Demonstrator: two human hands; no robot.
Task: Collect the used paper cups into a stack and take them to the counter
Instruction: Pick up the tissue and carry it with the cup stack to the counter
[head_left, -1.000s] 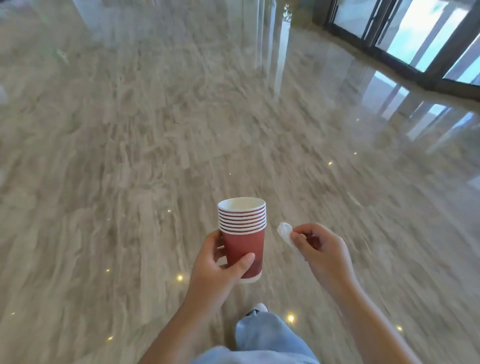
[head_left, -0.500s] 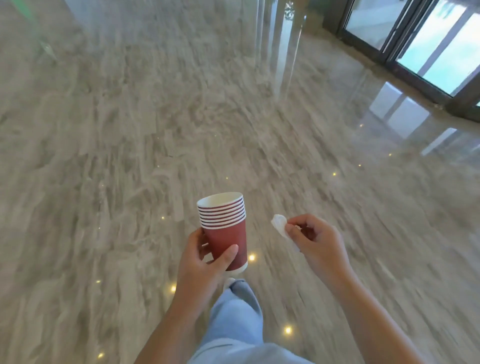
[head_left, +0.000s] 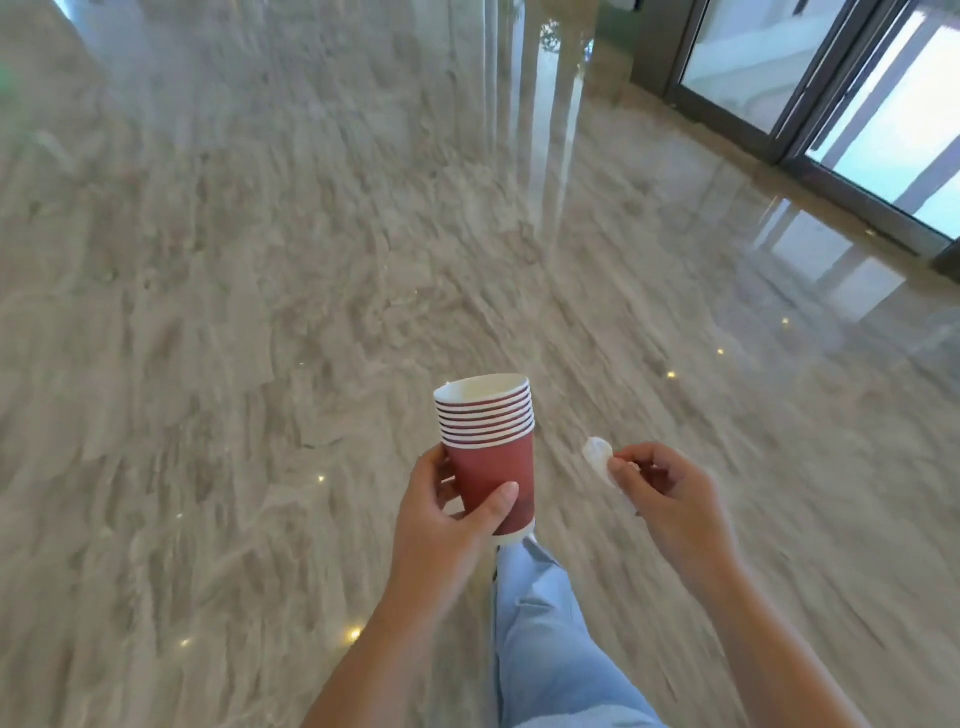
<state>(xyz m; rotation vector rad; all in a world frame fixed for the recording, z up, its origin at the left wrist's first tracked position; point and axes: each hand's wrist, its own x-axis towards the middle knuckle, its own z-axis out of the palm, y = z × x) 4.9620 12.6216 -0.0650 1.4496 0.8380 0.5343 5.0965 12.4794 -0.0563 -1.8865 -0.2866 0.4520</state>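
Note:
A stack of several red paper cups (head_left: 491, 447) with white rims is held upright in front of me, just below the middle of the view. My left hand (head_left: 449, 514) wraps around the bottom cup, thumb across its front. To the right, my right hand (head_left: 662, 493) pinches a small crumpled white tissue (head_left: 597, 457) between thumb and forefinger, a short gap away from the cups. No counter is in view.
A glossy beige marble floor (head_left: 260, 312) stretches all around, with small ceiling-light reflections. Dark-framed glass doors (head_left: 841, 88) stand at the upper right. My leg in light blue jeans (head_left: 545, 623) steps forward below the cups.
The view has shifted as I walk forward; the glass doors look nearer and larger at the upper right. Both hands keep the same hold on the cups and the tissue.

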